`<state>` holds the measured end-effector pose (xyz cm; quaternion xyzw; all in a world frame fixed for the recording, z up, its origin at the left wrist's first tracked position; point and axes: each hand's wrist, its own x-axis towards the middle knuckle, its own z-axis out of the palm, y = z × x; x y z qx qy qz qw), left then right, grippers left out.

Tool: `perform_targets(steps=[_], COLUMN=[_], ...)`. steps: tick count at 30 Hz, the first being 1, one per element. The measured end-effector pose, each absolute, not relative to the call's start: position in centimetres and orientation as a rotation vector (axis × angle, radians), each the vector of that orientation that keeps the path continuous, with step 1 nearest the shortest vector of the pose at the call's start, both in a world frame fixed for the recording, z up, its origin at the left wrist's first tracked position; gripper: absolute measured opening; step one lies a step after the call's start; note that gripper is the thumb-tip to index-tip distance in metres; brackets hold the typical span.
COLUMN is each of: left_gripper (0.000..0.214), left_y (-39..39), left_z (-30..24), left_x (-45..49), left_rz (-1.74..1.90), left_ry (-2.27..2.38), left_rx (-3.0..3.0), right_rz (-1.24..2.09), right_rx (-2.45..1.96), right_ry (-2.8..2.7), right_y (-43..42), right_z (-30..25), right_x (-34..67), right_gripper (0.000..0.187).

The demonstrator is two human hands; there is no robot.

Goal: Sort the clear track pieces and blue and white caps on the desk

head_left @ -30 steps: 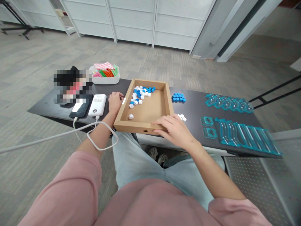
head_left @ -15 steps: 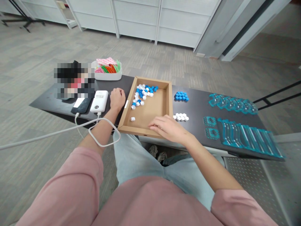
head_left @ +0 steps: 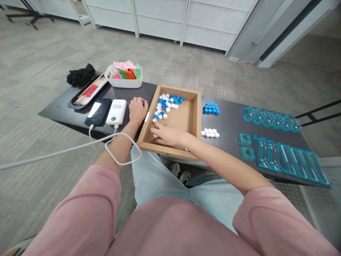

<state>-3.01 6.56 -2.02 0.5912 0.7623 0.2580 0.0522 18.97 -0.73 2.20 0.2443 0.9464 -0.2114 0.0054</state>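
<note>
Far beyond the fingers point(head_left: 161, 130) of the right hand point(head_left: 169, 136): a grey floor point(head_left: 112, 46) with white cabinets point(head_left: 160, 17) along its far side. Below those fingers and out to both sides: a dark desk point(head_left: 225, 119). All around them: a shallow cardboard box point(head_left: 198, 113), open-topped, with the right forearm across its near right corner. Well to the right of the fingers: long, clear teal strips point(head_left: 291, 160) laid side by side, and past those a wavy row of clear teal pieces point(head_left: 271, 119). Beyond the fingers, leftward: a white basket point(head_left: 125, 83) of brightly coloured strands; farther left, a dark tray point(head_left: 89, 93) of thin red and pale sticks, with black cloth point(head_left: 80, 75) near it. Left of the box: the left hand point(head_left: 138, 110), resting just beside the wall, fingers loosely curled; cannot tell whether around anything. Left of these: a white power bank point(head_left: 116, 112) and a black phone point(head_left: 98, 112), both cabled. Right of the right fingers, outside the box: grouped blue blocks point(head_left: 211, 108), and nearer the body, grouped white blocks point(head_left: 210, 133). Just beyond them, inside: mixed blocks point(head_left: 167, 104). Smallest, right at the bent fingertips: a single white block point(head_left: 155, 136), near the left wall; cannot tell whether gripped or merely touched.
</note>
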Motion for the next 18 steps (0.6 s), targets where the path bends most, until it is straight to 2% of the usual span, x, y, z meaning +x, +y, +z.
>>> perform_targets(steps=[2,7,11,18], left_gripper=[0.027,0.020,0.022,0.025], left_y=[6.6,7.0,7.0,6.0], left_z=[-2.1,-2.7,-3.1,-1.6], left_x=[-3.0,-3.4,-3.5,-2.7], left_rz=[0.797,0.877,0.909,0.785], left_ry=[2.312,2.263,2.244,2.290], left_rx=[1.786,1.756,1.759,1.743], right_rz=[-0.701,-0.875,-0.903,-0.919], right_rx=[0.724,0.772,0.754,0.781], right_ry=[2.981,2.981,2.849,2.642], right_y=[0.0,1.9,1.3,-0.9], right_z=[2.6,5.5,7.4,7.6], right_x=[19.3,23.3,27.2,29.2], right_gripper=[0.010,0.021,0.021,0.022])
